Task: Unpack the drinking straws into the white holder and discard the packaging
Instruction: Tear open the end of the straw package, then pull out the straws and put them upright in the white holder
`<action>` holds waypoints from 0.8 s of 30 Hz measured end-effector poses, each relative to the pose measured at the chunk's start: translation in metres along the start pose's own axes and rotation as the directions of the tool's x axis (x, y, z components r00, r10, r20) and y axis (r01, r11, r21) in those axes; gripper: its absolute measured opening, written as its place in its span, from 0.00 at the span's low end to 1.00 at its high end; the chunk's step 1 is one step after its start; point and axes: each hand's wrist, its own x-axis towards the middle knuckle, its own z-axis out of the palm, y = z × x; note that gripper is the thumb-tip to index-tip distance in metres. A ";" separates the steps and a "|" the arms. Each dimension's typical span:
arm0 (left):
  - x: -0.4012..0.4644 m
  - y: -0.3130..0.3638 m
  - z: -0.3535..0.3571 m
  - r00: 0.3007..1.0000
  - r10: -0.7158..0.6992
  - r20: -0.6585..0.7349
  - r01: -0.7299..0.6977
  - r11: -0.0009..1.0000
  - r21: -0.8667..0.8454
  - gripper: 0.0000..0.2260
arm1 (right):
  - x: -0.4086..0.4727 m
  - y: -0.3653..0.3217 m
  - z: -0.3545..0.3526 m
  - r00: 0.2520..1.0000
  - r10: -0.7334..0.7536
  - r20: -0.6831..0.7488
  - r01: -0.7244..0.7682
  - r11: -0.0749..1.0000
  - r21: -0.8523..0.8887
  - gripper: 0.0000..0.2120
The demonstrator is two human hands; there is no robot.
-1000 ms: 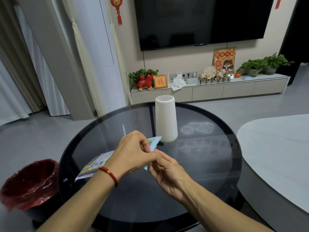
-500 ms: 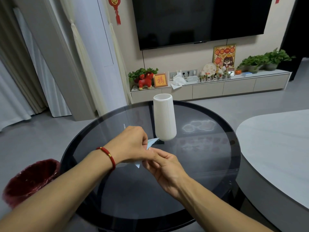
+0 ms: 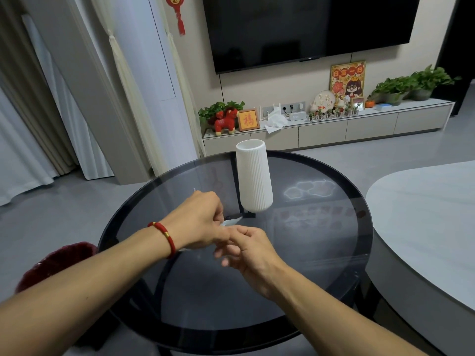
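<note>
The white ribbed holder [image 3: 254, 177] stands upright on the round dark glass table [image 3: 321, 253], just beyond my hands. My left hand [image 3: 199, 222], with a red bracelet at the wrist, grips the straw packaging [image 3: 232, 221]; only a pale sliver of it pokes out past the fingers. A thin straw tip [image 3: 194, 190] sticks up behind the left knuckles. My right hand [image 3: 244, 249] is curled against the left hand's fingers and pinches the packaging's near end. Most of the packet is hidden inside the hands.
A bin with a dark red liner [image 3: 55, 263] stands on the floor left of the table. A pale oval table [image 3: 424, 214] lies close on the right. Behind are a TV wall and a low cabinet [image 3: 334, 129] with ornaments and plants.
The packet, spread out to the left one second ago, is now gathered into my hands. Both hands stay together above the table, and the view has shifted slightly.
</note>
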 end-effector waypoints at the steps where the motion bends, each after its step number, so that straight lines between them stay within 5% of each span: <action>1: -0.002 -0.001 0.003 1.000 -0.003 0.005 0.003 1.000 -0.002 0.16 | -0.001 -0.001 0.000 1.000 -0.007 0.004 0.007 0.997 -0.076 0.08; 9: -0.006 0.003 0.019 0.997 -0.006 -0.071 0.008 0.999 0.031 0.08 | -0.003 -0.007 -0.007 0.990 -0.108 -0.087 0.052 0.870 -0.491 0.10; 14: -0.013 -0.018 0.037 0.966 0.128 -0.223 -0.114 0.991 0.077 0.06 | -0.008 -0.009 -0.029 0.994 -0.064 -0.086 -0.038 0.535 -0.844 0.12; 16: -0.015 -0.027 0.052 0.959 0.248 -0.134 -0.256 0.966 -0.045 0.08 | -0.007 -0.009 -0.035 0.993 -0.067 -0.093 -0.049 0.486 -0.873 0.13; 20: -0.023 -0.040 0.079 0.947 0.288 0.142 -0.253 0.941 -0.223 0.41 | -0.008 -0.011 -0.043 0.994 0.019 -0.108 -0.102 0.527 -0.844 0.14; 22: -0.022 -0.044 0.090 0.926 0.345 0.150 -0.333 0.938 -0.100 0.55 | -0.009 -0.011 -0.046 0.990 0.069 -0.121 -0.138 0.610 -0.780 0.15; 24: -0.020 -0.043 0.100 0.929 0.368 0.035 -0.367 0.930 -0.028 0.55 | -0.009 -0.011 -0.049 0.989 0.085 -0.121 -0.147 0.628 -0.764 0.16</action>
